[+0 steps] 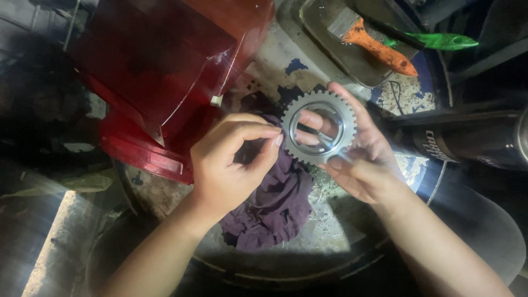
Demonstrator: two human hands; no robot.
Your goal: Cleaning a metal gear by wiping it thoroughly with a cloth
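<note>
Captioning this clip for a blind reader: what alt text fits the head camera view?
Two bare hands hold a round grey metal toothed gear above a crumpled dark purple rag on a worn round drum top: the right hand grips its rim, the left hand pinches its edge. A glossy red plastic cover lies behind.

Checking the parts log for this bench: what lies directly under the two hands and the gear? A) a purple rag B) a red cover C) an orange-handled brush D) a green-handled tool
A: the purple rag lies crumpled below the gear, between the left hand and the right hand.
</note>
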